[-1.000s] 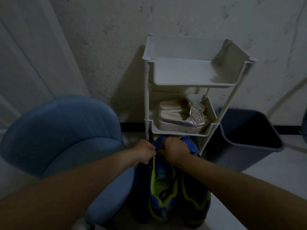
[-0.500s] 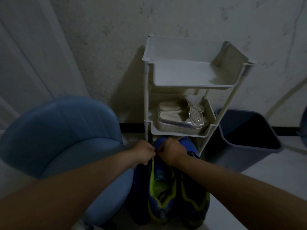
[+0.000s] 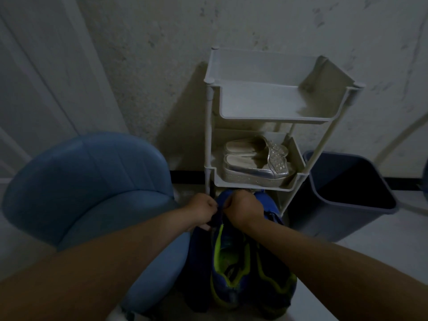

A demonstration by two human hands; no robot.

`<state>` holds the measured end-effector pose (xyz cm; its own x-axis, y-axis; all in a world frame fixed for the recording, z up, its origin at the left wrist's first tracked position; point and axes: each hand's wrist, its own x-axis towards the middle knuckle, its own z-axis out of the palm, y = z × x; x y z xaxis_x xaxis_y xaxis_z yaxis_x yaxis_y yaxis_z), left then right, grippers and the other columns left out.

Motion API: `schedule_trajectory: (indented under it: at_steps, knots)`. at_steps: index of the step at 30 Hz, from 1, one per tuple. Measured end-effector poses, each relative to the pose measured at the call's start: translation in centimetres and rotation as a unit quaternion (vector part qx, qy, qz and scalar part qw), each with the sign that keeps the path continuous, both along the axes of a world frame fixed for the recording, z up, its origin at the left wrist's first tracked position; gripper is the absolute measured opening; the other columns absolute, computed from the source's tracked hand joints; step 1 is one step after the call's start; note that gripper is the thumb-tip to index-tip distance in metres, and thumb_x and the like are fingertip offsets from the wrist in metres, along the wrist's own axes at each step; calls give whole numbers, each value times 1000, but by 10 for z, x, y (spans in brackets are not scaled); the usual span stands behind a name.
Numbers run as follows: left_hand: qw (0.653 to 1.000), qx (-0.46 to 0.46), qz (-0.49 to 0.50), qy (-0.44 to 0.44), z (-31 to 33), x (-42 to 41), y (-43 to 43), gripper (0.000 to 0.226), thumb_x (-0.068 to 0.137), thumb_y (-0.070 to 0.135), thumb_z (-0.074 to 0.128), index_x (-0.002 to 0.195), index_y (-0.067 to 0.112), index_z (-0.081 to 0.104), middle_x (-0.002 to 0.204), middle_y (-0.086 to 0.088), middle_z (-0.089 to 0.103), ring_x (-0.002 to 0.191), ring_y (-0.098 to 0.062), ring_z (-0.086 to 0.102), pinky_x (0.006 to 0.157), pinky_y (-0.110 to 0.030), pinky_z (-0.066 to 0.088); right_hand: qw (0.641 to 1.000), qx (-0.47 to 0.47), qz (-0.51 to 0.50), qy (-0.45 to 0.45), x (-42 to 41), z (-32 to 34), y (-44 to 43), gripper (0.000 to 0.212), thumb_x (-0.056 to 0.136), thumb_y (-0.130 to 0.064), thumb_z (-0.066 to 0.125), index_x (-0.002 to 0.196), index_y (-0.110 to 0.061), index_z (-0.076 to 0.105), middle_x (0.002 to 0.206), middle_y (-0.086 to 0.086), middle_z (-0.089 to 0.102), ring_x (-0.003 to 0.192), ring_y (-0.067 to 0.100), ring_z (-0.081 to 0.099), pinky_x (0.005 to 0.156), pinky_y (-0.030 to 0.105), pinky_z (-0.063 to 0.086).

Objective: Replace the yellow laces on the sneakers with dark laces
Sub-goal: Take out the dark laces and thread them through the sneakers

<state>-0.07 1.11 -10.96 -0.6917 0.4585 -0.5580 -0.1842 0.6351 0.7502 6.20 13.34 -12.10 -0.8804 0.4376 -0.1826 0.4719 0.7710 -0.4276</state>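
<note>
Hands met over the toe end of a pair of blue sneakers [image 3: 231,258] with yellow-green trim, which stood side by side on the pale floor [image 3: 370,262], toes toward twelve o'clock and heels toward six. The left hand [image 3: 200,212] came in from eight o'clock and the right hand [image 3: 245,210] from four o'clock, knuckles nearly touching. Both had their fingers curled tight and closed on a dark strip [image 3: 215,221], seemingly a lace, that ran down from the gap between them toward six o'clock along the left sneaker's opening. A thin yellow-green line lay just beside it at three o'clock, but the dim light hid whether that was lace or trim. The sneakers' toes were tucked under the lowest tray of a white shelf rack [image 3: 254,117] standing at twelve o'clock from the hands. A pair of silver sandals [image 3: 254,167] sat on its middle tray. A blue chair [image 3: 81,181] stood at nine o'clock, its seat touching the left forearm. A dark bin [image 3: 347,223] stood at three o'clock, just beside the rack, against the marked wall [image 3: 162,54].
</note>
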Motion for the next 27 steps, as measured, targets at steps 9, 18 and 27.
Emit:
schedule_trajectory:
  at_steps: [9, 18, 27]
  knots:
    - [999, -42, 26, 18, 8, -3, 8, 21, 91, -5, 53, 74, 7, 52, 81, -14, 63, 84, -31, 65, 70, -45, 60, 990, -82, 114, -21, -3, 15, 19, 34, 79, -12, 74, 112, -13, 67, 108, 3, 70, 103, 17, 65, 85, 23, 49]
    - [933, 241, 263, -41, 33, -42, 2, 22, 103, 6, 27, 101, 4, 48, 92, -15, 68, 77, -23, 69, 61, -30, 56, 990, -69, 121, -27, -2, 25, 47, 39, 78, -4, 67, 113, -20, 65, 107, -1, 62, 103, 18, 62, 79, 20, 46]
    - [867, -163, -293, 367, 45, -37, -12, 22, 100, 29, 43, 113, 14, 52, 96, -4, 63, 81, -20, 58, 71, -35, 47, 986, -21, 166, -23, 9, 37, 48, 44, 79, -1, 62, 118, -20, 67, 126, 2, 63, 115, 19, 59, 98, 27, 47]
